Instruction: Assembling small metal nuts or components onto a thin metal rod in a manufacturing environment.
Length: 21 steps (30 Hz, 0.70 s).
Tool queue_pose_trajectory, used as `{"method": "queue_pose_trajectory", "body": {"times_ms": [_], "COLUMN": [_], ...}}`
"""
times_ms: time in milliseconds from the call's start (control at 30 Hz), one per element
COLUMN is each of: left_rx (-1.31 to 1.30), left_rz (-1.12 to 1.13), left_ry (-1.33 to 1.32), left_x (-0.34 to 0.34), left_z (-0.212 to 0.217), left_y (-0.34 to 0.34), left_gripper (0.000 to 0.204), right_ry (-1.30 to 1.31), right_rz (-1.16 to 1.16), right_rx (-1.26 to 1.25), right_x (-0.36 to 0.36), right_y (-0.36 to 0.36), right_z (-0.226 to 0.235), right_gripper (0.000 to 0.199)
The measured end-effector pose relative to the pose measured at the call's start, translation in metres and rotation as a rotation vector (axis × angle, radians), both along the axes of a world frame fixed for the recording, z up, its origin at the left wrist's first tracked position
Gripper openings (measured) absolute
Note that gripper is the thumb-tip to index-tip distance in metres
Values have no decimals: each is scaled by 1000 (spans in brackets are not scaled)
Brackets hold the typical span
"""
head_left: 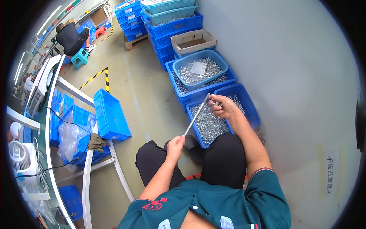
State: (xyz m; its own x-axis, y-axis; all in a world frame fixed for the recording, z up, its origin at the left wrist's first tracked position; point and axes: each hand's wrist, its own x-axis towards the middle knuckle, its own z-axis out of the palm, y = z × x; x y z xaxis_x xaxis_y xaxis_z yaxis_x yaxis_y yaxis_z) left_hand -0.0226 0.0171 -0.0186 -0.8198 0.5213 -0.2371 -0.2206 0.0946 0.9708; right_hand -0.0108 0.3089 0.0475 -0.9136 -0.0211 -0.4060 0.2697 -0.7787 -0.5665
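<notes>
My left hand [175, 144] grips the near end of a thin metal rod [196, 114] that slants up and to the right. My right hand [224, 106] is closed at the rod's far tip, fingers pinched around small silver metal parts. Both hands hover over a blue bin [248, 102] on the floor, filled with several small shiny metal parts. My knees in black trousers are just below the bin.
More blue bins of metal parts [199, 70] and a cardboard box [193, 41] stack along the grey wall. A blue crate [110, 114] sits on a white-framed workbench at left, with a fan [21, 160]. Another person [71, 38] crouches far back.
</notes>
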Motion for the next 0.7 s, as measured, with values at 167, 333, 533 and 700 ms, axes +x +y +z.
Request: {"method": "queue_pose_trajectory", "body": {"times_ms": [167,333,533,700], "left_rx": [-53,-30,-55,-64], "left_rz": [-16,-28,-30,-26], "left_ry": [44,56,84,75], "left_x": [1,1,1,3], "left_z": [-4,-6,-7,-6], "left_y": [-4,-6,-4,-5], "left_gripper": [35,36,35,34], "right_ry": [17,-62,-18,34], "right_rz": [-61,-133,-136,-138], "right_rx": [-167,-127,-121,-174], "right_x": [0,-1,1,0], "right_y": [4,0,8,6], "right_z": [-6,1,-5,-5], "right_gripper": [18,18,17,16]}}
